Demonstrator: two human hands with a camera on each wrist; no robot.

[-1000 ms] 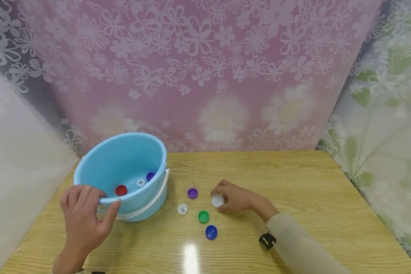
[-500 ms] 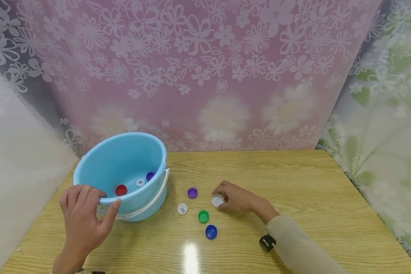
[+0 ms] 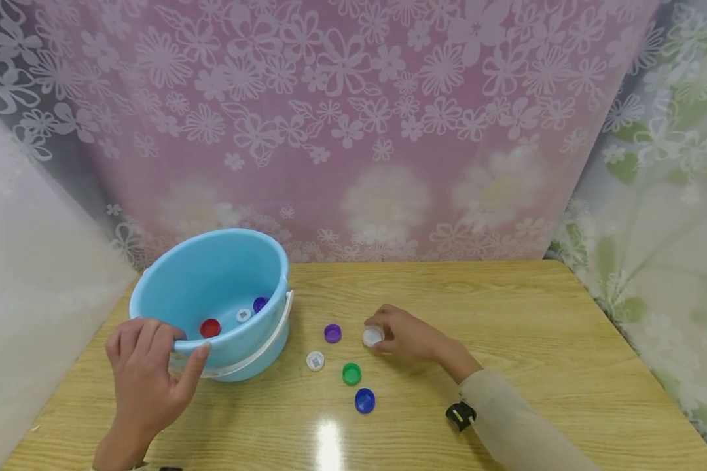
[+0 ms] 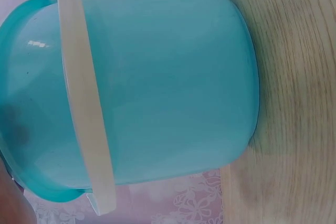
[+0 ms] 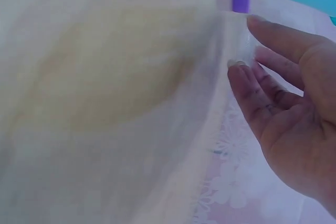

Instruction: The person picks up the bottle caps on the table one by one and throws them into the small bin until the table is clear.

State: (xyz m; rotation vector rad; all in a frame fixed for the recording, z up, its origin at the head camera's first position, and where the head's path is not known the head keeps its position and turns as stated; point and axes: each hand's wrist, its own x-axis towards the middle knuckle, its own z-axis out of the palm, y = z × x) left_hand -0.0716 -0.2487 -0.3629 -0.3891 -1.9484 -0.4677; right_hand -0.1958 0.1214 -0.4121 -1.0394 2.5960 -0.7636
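My left hand (image 3: 148, 379) grips the near rim of a light blue bucket (image 3: 259, 356), thumb outside and fingers over the edge. Inside it lie a red bottle cap (image 3: 210, 328), a white one and a dark purple one. At the middle of the table, my right hand (image 3: 409, 337) pinches a clear-white bottle cap (image 3: 372, 336) between thumb and fingers, close over the wood. The right wrist view shows those fingers bent round the pale cap (image 5: 245, 45). Left of that hand lie a purple cap (image 3: 332, 333), a white cap (image 3: 315, 361), a green cap (image 3: 351, 374) and a blue cap (image 3: 364, 400).
The bucket stands at the left of the wooden table (image 3: 507, 301), its white handle (image 4: 86, 93) hanging down the side. A pink floral curtain (image 3: 353, 131) hangs behind the table, with pale curtains at both sides. A black band (image 3: 461, 416) sits by the right sleeve.
The pale cap in my right hand has tipped from facing me to lying flatter and shifted slightly away. My left hand stays on the bucket rim.
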